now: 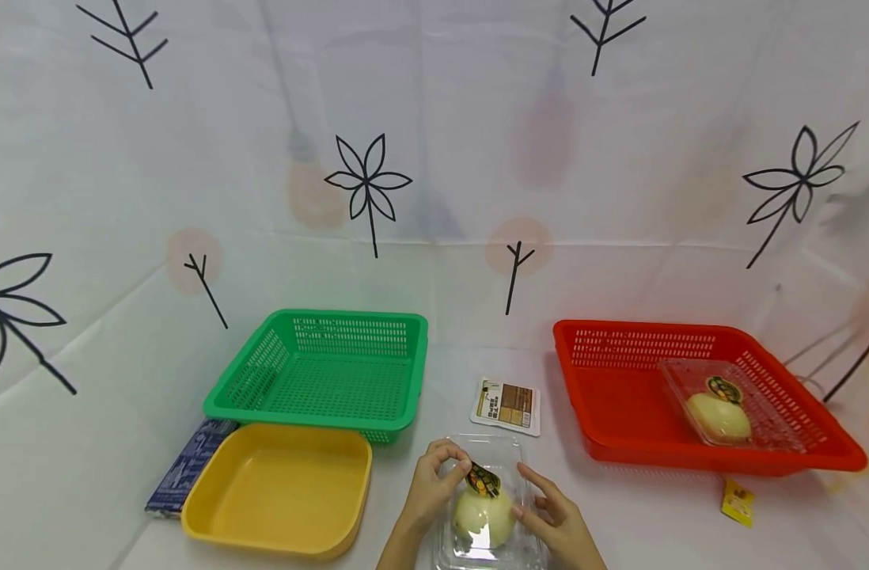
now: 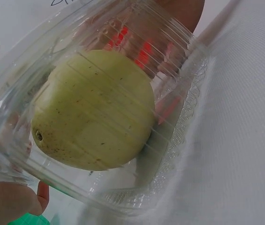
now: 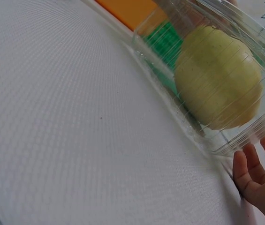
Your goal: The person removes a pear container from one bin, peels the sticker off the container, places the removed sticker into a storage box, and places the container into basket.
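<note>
In the head view, a clear plastic clamshell box (image 1: 509,451) with a pale green-yellow melon (image 1: 483,518) inside lies at the front of the table. My left hand (image 1: 434,483) is over the box's left side, thumb and forefinger pinching the edge of a dark printed sticker (image 1: 486,482) on the lid. My right hand (image 1: 557,516) steadies the box from the right, its fingers spread and lightly bent against the side. Both wrist views show the melon (image 2: 94,110) through the ribbed plastic; the right fingers (image 3: 254,164) are at the box's end.
A green basket (image 1: 313,419) and a yellow tub (image 1: 278,546) stand left, near a dark blue packet (image 1: 192,467). To the right, a red basket (image 1: 691,459) holds another boxed melon (image 1: 719,416). A flat food packet (image 1: 506,405) lies behind the box; a small yellow sachet (image 1: 738,501) lies right.
</note>
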### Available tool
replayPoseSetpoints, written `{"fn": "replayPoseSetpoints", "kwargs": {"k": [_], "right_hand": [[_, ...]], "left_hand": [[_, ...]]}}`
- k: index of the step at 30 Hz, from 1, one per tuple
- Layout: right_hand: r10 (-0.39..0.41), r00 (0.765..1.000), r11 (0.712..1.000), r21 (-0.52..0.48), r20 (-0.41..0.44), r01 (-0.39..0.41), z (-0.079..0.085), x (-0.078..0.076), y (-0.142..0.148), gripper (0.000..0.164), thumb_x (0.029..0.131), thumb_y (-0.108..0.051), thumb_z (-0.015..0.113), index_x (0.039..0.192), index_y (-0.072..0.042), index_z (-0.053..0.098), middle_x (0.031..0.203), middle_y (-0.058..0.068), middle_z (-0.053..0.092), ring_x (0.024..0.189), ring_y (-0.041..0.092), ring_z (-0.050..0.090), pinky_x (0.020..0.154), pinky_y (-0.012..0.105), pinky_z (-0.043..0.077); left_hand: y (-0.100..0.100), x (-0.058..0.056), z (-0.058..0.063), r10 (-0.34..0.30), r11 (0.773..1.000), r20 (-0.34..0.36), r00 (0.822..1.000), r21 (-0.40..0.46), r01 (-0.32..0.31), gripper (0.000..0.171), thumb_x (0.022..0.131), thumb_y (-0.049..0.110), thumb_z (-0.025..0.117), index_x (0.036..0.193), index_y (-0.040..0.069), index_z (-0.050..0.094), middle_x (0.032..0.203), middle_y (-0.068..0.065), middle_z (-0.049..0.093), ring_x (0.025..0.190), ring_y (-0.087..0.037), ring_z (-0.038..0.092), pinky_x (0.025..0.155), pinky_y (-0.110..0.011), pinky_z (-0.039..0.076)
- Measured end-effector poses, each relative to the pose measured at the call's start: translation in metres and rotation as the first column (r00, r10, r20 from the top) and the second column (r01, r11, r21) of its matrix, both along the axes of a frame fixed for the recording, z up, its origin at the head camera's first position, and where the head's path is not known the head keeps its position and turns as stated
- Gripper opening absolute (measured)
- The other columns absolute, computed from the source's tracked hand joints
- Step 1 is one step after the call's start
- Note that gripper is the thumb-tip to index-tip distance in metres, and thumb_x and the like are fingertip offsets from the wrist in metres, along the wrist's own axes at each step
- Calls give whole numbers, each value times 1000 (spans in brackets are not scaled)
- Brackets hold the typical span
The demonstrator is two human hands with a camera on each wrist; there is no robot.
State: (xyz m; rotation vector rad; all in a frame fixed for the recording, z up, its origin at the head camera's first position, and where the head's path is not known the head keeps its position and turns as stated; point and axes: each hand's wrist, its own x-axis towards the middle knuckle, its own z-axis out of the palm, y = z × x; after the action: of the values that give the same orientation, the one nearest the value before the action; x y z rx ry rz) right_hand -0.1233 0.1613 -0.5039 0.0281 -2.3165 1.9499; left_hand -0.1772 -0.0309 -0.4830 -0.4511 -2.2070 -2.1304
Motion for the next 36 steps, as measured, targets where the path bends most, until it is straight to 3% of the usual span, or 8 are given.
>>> {"fn": "replayPoseSetpoints", "kwargs": {"k": [5,12,16,25,36], "right_hand": [[5,1000,1000,-8,-9,-5,0,0,0,52,79,-5,70,128,-1,55,126,-7,55,94,31,57,73,27,51],[-6,1000,1000,-3,0,6,-1,0,0,53,78,-6,71,128,-2,55,123,-13,54,96,33,57,75,32,52],[-6,1000,1000,1,0,6,-1,0,0,53,79,-6,71,129,-2,55,125,-10,55,97,33,57,76,34,52],[4,999,1000,-21,-41,-4,0,1,0,50,79,-2,70,128,-3,56,126,-4,57,96,31,57,73,24,50],[2,1000,1000,-24,-26,-2,1,1,-1,51,79,-3,70,128,-5,56,129,0,56,98,31,57,74,24,50]], "left_hand": [[0,0,0,2,1000,-1,1000,-2,-2,10,84,2,62,84,-8,62,101,-8,54,120,-32,39,107,-55,18],[0,0,0,2,1000,6,1000,3,-2,10,84,2,62,85,-8,61,101,-7,55,117,-28,41,107,-52,18],[-1,-1,0,6,1000,-1,1000,3,-6,10,84,2,62,84,-8,61,99,-7,56,116,-27,42,107,-50,19],[-1,-1,-1,5,1000,-4,1000,18,-5,8,83,1,62,83,-7,61,98,-7,56,114,-23,44,107,-47,19],[-1,-1,-1,-11,1000,-19,1000,26,12,9,84,1,61,83,-8,61,97,-8,56,115,-25,43,107,-49,19]]}}
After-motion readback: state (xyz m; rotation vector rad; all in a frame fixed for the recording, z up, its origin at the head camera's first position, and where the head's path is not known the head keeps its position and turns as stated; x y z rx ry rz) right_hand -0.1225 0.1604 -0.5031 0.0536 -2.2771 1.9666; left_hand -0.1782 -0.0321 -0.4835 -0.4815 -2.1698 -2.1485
